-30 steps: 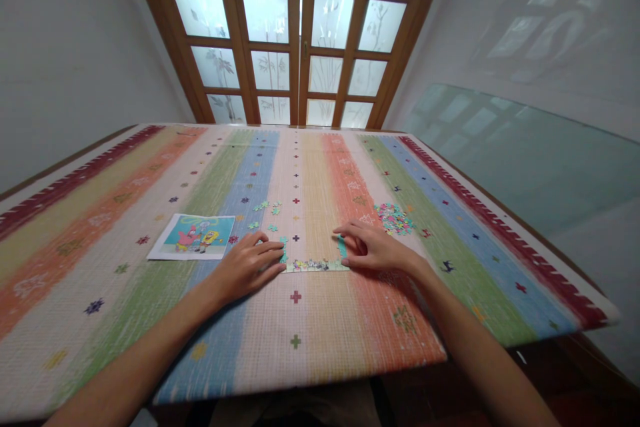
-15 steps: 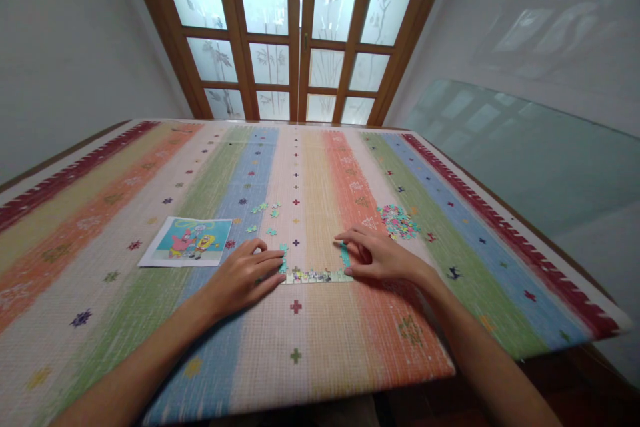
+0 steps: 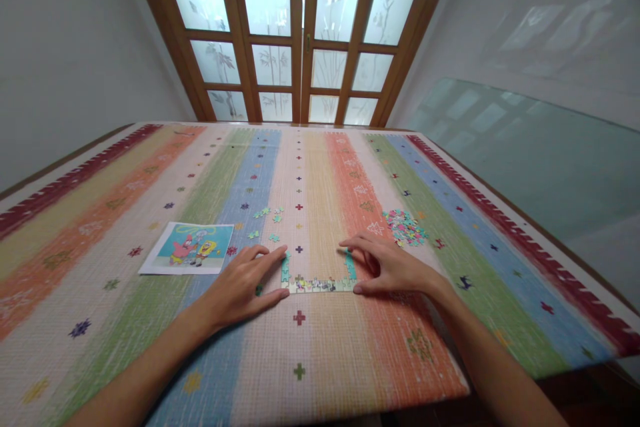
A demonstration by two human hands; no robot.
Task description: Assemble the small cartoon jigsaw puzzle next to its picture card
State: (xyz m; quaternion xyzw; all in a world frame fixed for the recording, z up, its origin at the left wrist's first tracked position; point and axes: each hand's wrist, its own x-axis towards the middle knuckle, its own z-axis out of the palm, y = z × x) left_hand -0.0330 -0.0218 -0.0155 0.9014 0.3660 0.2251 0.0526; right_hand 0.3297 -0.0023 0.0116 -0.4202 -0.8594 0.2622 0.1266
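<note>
A partly joined jigsaw puzzle (image 3: 320, 285) lies on the striped tablecloth, a bottom row with a short turquoise column rising at each end. My left hand (image 3: 246, 283) rests at its left side, thumb at the lower left corner and index finger at the top of the left column, the two spread apart. At the right end is my right hand (image 3: 387, 263), its thumb by the lower right corner and its fingers reaching over the right column, apart from the thumb. Neither hand has lifted a piece.
Several loose turquoise pieces (image 3: 274, 237) lie beyond my left hand. A heap of mixed puzzle pieces (image 3: 405, 227) is beyond my right hand. The printed cartoon picture (image 3: 193, 247) lies at the left. Wood-framed glass doors (image 3: 300, 47) stand past the table's far edge.
My left thumb and index finger have spread wider along the left column. The right hand keeps nearly the same pose at the right column. The whole view has shifted slightly.
</note>
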